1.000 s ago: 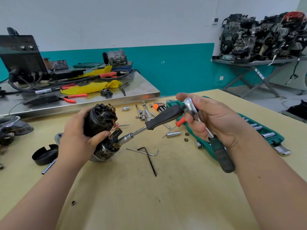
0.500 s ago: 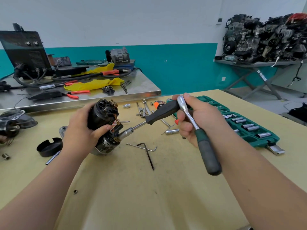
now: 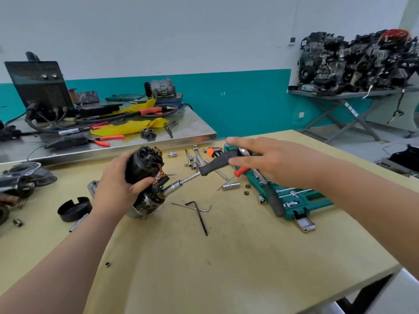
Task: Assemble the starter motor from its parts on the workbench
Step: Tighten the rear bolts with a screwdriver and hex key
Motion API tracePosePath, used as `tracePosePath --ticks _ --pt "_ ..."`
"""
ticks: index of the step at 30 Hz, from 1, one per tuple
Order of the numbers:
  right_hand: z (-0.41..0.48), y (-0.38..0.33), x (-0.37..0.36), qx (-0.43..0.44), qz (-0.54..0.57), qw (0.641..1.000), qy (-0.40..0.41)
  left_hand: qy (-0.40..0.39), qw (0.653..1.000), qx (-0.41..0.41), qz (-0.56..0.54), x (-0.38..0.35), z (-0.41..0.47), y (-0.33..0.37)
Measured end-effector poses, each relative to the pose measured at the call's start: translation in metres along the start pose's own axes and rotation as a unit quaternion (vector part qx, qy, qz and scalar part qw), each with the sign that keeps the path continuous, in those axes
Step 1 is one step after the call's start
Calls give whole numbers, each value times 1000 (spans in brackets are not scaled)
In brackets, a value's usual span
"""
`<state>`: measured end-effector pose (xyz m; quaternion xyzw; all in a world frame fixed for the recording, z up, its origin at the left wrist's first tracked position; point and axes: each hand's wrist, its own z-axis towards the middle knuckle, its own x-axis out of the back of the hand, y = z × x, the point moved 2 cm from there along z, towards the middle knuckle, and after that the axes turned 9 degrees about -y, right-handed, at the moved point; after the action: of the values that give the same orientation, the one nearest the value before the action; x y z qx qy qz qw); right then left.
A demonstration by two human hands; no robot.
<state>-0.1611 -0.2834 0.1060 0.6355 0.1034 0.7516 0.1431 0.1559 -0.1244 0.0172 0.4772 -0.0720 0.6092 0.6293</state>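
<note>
We see the starter motor (image 3: 145,168) left of centre on the tan surface (image 3: 226,257). Its long axis is nearly upright, with the metal base down and the black end with the copper brushes up, tipped slightly away from us. Our left hand (image 3: 115,184) wraps it in a firm grip, thumb across the front. A nut driver (image 3: 213,163) slants from its black handle down-left to a socket (image 3: 174,185) touching the motor's side. Our right hand (image 3: 272,164) lies over that handle and a ratchet (image 3: 274,200), fingers stretched out; we cannot tell whether its grip pinches either. Around lie hex keys (image 3: 199,214), a black cap (image 3: 74,208) and a green socket case (image 3: 301,200). Behind, a steel surface (image 3: 192,130) carries yellow cloth (image 3: 129,128) below a teal-and-white wall (image 3: 249,98).
</note>
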Motion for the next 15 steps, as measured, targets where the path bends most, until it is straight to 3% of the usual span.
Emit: tracePosePath --ticks 4,7,9,11,14,15 --pt "-5 5 -8 59 -64 995 44 -3 1000 -1 4 0 0 2" --pt "8 3 0 82 -23 993 81 3 1000 1 -3 0 -1 0" --pt "22 -4 8 -8 32 999 29 7 1000 -2 -6 0 -2 1" --pt "34 -12 16 -155 113 981 -31 8 1000 -9 -9 0 -3 1" --pt "39 -14 19 -285 369 883 -53 13 1000 -21 -19 3 -6 1" --pt "39 -12 18 -303 409 860 -41 18 999 -27 -19 4 -7 1"
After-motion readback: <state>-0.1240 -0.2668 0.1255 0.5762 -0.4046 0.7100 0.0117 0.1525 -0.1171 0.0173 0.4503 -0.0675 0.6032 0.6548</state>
